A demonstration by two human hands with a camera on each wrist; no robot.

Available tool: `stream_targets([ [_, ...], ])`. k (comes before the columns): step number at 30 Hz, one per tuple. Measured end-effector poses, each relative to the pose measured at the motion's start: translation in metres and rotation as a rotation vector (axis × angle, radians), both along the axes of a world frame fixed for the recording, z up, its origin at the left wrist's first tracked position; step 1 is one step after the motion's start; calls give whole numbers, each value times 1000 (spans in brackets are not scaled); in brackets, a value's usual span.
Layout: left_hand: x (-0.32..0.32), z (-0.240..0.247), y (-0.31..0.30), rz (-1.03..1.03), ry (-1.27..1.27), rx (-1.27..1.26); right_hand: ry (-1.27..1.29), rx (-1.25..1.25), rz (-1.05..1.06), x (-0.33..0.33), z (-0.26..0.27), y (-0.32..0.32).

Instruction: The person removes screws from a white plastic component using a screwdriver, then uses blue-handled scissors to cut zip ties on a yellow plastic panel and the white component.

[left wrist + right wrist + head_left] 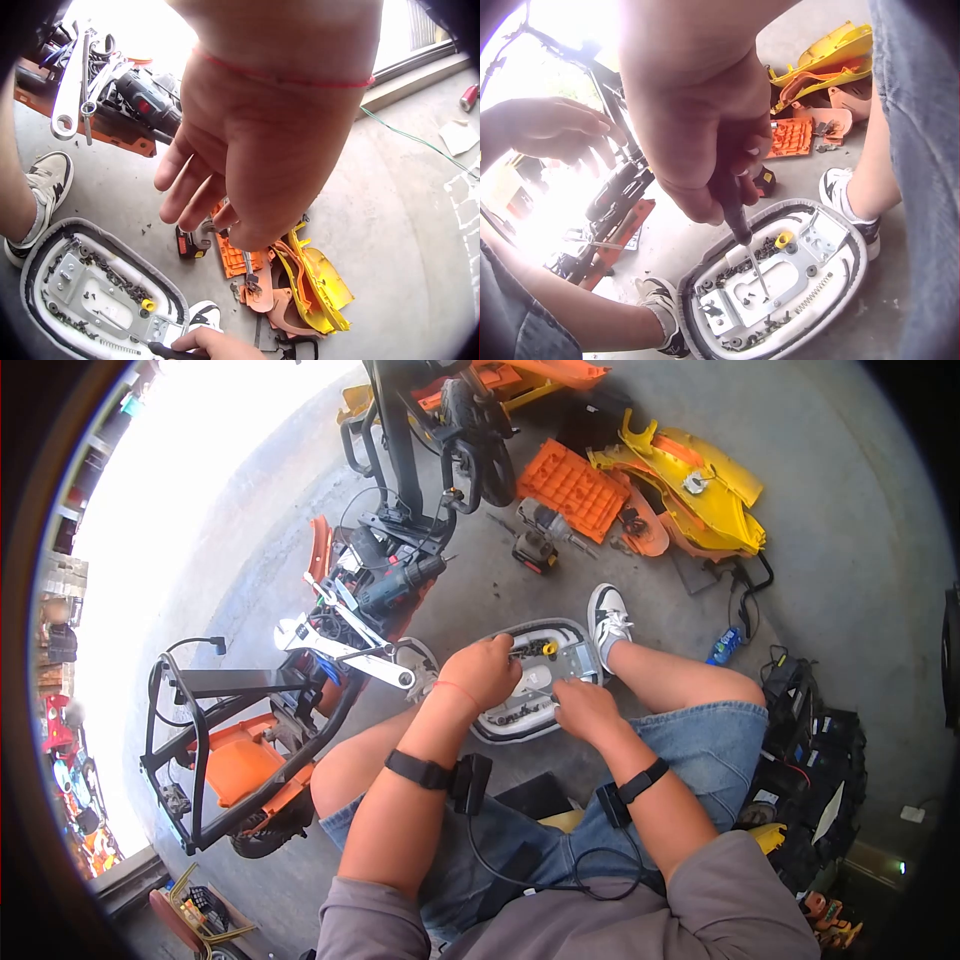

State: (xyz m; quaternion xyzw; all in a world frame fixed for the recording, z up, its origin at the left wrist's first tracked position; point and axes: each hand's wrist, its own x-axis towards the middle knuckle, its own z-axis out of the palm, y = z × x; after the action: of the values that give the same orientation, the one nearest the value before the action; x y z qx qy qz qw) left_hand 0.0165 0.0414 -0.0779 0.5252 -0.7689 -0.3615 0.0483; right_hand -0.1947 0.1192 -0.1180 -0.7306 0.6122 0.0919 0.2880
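Note:
An upturned oval seat base (505, 738) with a grey rim lies on the floor between the person's feet. Inside are a metal bracket (721, 322), many dark screws (124, 281), a spring (814, 292) and a small yellow part (784, 239). The right hand (588, 712) grips the dark handle of a screwdriver (733, 214), whose thin shaft points down to the middle of the base. Over the far left side of the base hovers the left hand (484, 672), its fingers loosely bent and nothing visible in them.
To the left, a dark frame (200, 710) carries a large wrench (345, 650) and a drill (400, 585). Beyond the seat base lie another power tool (535, 545), an orange panel (570, 485) and yellow body panels (690, 490). Black parts (820, 760) are piled at right.

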Motion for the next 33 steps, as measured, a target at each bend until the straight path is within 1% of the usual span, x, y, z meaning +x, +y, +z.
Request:
stream_targets([
  [11, 1, -2, -1, 17, -1, 27, -23, 25, 48, 0, -1, 1],
  [16, 1, -3, -1, 22, -8, 34, -87, 103, 56, 0, 29, -10],
  [18, 1, -3, -1, 15, -14, 33, -141, 108, 0, -1, 31, -12],
  [24, 0, -3, -1, 10, -31, 36, -29, 46, -1, -2, 10, -5],
  [29, 1, 0, -1, 13, -30, 57, -50, 55, 20, 1, 5, -1],
  [33, 0, 1, 1, 14, -6, 22, -43, 22, 22, 0, 3, -1],
])
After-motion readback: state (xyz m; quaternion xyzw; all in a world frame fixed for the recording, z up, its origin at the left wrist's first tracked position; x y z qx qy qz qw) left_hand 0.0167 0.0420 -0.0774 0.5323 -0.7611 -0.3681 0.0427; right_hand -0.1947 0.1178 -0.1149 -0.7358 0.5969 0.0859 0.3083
